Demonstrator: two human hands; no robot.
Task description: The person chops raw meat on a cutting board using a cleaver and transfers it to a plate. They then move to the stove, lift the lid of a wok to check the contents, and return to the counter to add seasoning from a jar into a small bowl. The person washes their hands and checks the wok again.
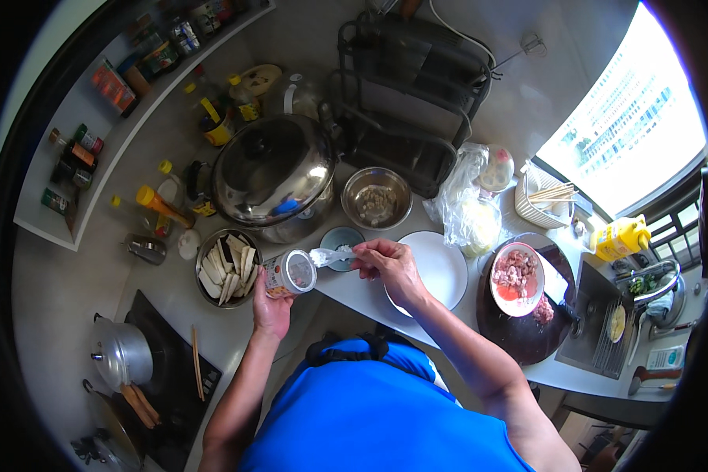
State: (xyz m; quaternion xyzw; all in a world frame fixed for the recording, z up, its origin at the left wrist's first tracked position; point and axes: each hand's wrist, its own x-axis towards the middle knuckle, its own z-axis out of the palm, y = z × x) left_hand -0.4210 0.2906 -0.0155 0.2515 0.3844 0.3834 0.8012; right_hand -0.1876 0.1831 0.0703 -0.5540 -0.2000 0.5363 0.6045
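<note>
My left hand [273, 310] grips a labelled plastic jar [288, 274], tilted so that its round mouth faces right. Between the fingers of my right hand [392, 268] is a small translucent plastic spoon [325, 256] bearing white powder. The spoon's bowl is close to the jar's mouth. Just behind it stands a small blue-green bowl [332, 237] with white powder in it. A steel bowl of cut eggplant strips [229, 269] sits left of the jar. Under and beyond my right hand lies a white plate [439, 271], partly hidden by the hand and forearm.
A large lidded steel pot [274, 171] and a steel bowl [376, 197] stand at the back. To the right, a bowl of raw meat [516, 279] and a cleaver [551, 282] rest on a round chopping board [510, 339]. The sink [596, 318] is beyond. A cooktop [171, 354] lies at left.
</note>
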